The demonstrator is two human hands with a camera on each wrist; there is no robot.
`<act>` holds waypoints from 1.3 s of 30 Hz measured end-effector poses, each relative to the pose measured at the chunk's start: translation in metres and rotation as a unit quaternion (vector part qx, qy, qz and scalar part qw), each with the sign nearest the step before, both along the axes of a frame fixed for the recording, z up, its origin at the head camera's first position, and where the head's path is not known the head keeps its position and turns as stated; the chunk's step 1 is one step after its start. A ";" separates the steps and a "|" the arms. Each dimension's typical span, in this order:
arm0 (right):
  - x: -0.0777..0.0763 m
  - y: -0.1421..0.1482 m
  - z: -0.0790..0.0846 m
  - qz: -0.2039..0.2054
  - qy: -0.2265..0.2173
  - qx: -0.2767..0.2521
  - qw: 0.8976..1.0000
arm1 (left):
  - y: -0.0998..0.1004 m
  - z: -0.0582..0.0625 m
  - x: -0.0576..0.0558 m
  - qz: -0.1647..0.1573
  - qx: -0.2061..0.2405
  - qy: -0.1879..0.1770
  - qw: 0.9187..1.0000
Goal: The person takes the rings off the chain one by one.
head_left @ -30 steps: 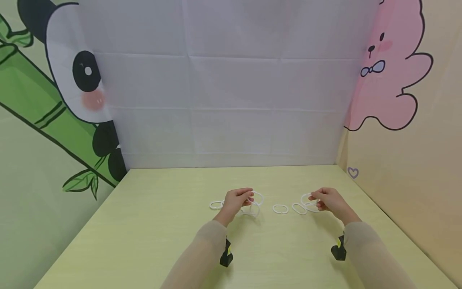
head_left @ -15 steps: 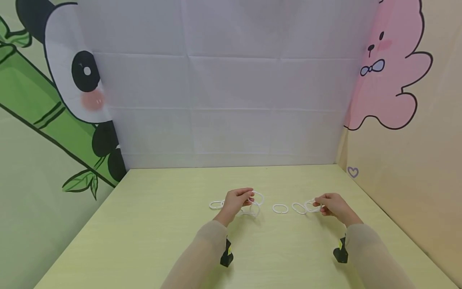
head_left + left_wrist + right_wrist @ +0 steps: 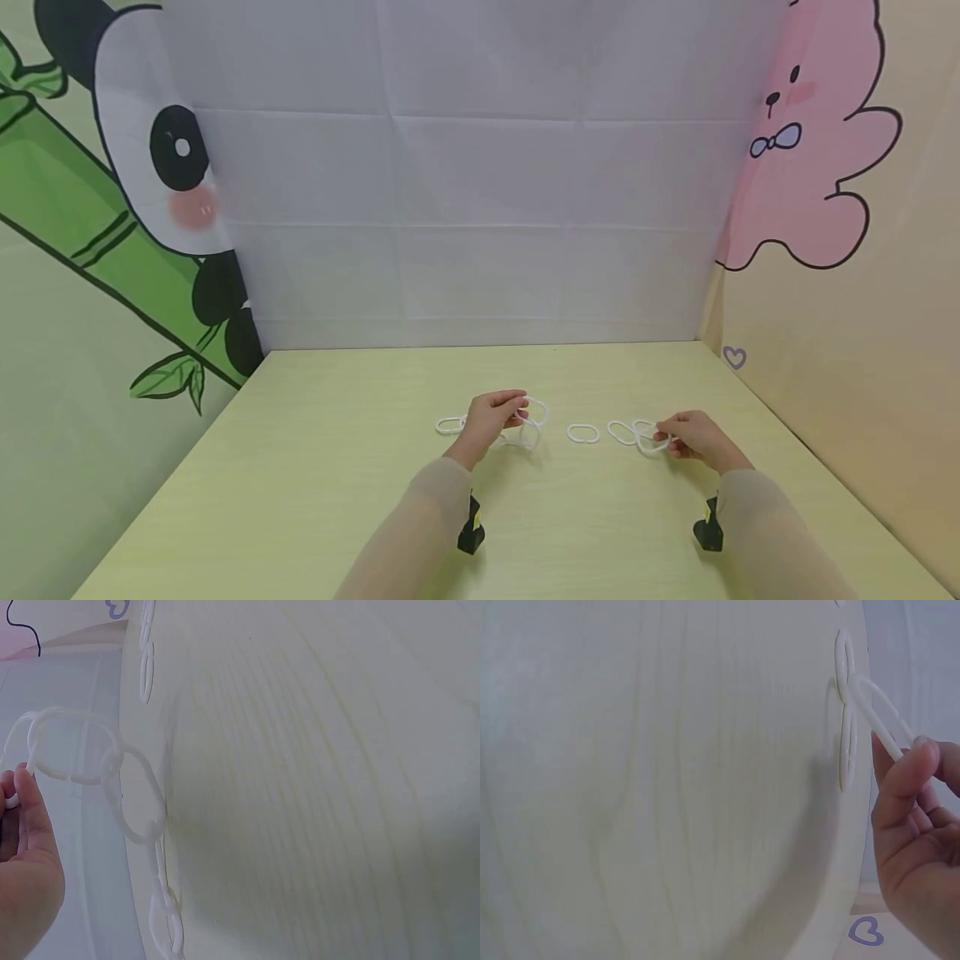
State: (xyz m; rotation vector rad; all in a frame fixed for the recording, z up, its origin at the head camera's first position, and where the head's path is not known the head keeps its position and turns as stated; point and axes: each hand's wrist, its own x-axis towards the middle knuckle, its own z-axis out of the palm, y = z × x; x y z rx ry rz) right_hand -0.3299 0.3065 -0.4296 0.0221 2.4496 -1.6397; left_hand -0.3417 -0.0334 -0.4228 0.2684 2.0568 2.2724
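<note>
My left hand (image 3: pixel 491 421) pinches a chain of white plastic oval links (image 3: pixel 547 411) between thumb and fingers. In the left wrist view the linked rings (image 3: pixel 75 712) hang from the fingertips and run down to the table. Part of this chain is behind the hand in the head view. My right hand (image 3: pixel 699 439) pinches one white link (image 3: pixel 883 733) by its end, tilted, its far end at two links (image 3: pixel 841 664) lying on the table. A single loose link (image 3: pixel 582 441) lies flat between the hands.
The pale yellow table (image 3: pixel 300 483) carries all the links. Behind it hangs a white cloth (image 3: pixel 480 208). Printed side walls with a panda (image 3: pixel 123 150) and a pink bear (image 3: pixel 817 192) stand left and right. Each wrist wears a small black camera (image 3: pixel 471 533).
My right hand has moved down and slightly right, and its link has lowered from a raised position to near the table beside the other links. My left hand has stayed in place.
</note>
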 end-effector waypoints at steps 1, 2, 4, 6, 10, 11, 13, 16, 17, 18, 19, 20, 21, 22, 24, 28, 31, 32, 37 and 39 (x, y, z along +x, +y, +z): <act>0.000 0.000 0.000 -0.006 -0.005 -0.001 1.000 | 0.000 0.000 0.000 0.000 -0.001 0.000 1.000; 0.000 0.000 -0.001 -0.002 -0.005 0.000 1.000 | 0.000 0.000 0.000 -0.001 -0.002 0.001 1.000; 0.000 0.000 -0.002 0.002 -0.009 0.003 1.000 | 0.000 0.000 0.000 -0.001 -0.001 0.004 1.000; 0.000 0.000 -0.003 0.003 -0.016 -0.001 1.000 | -0.001 0.000 0.000 0.000 0.000 0.004 1.000; 0.001 0.000 -0.004 0.003 -0.032 -0.004 0.999 | -0.001 0.002 0.001 0.003 0.004 0.004 1.000; 0.002 0.000 -0.003 -0.001 -0.038 -0.007 0.999 | -0.001 0.002 0.002 0.003 0.004 0.003 1.000; 0.003 0.000 -0.003 -0.001 -0.042 -0.007 0.999 | -0.001 0.002 0.002 0.001 0.004 0.004 1.000; 0.005 0.000 -0.003 -0.003 -0.045 -0.010 0.999 | -0.001 0.002 0.002 -0.002 0.004 0.002 1.000; 0.005 0.000 -0.003 -0.002 -0.044 -0.010 0.999 | -0.001 0.002 0.002 -0.002 0.004 0.001 1.000; 0.006 -0.001 -0.003 0.000 -0.042 -0.010 0.999 | -0.001 0.001 0.002 -0.002 0.003 0.001 1.000; 0.006 -0.001 -0.003 0.003 -0.040 -0.009 0.999 | -0.001 0.001 0.002 -0.002 0.002 0.000 1.000; 0.006 -0.001 -0.003 0.001 -0.039 -0.010 0.999 | -0.001 0.001 0.002 -0.001 0.002 -0.001 1.000; 0.007 -0.002 -0.003 0.001 -0.037 -0.009 0.999 | -0.001 0.002 0.002 -0.001 0.002 -0.001 1.000; 0.007 -0.002 -0.003 0.002 -0.036 -0.007 0.999 | -0.001 0.002 0.002 -0.001 0.001 -0.001 1.000; 0.007 -0.002 -0.002 0.006 -0.034 -0.005 0.999 | -0.001 0.002 0.002 0.000 0.001 -0.001 1.000; 0.006 -0.003 -0.004 0.007 -0.037 -0.009 0.999 | -0.001 0.003 0.002 0.002 0.000 -0.001 1.000; 0.005 -0.002 -0.007 0.006 -0.044 -0.017 0.999 | -0.001 0.003 0.002 0.004 -0.001 0.000 1.000; 0.005 -0.002 -0.008 0.002 -0.047 -0.021 0.999 | -0.001 0.003 0.002 0.005 -0.001 0.001 1.000; 0.004 -0.001 -0.012 -0.004 -0.054 -0.033 0.998 | -0.001 0.005 0.003 0.008 -0.004 0.001 1.000; 0.005 -0.001 -0.012 -0.005 -0.052 -0.037 0.998 | -0.001 0.006 0.004 0.007 -0.004 0.000 1.000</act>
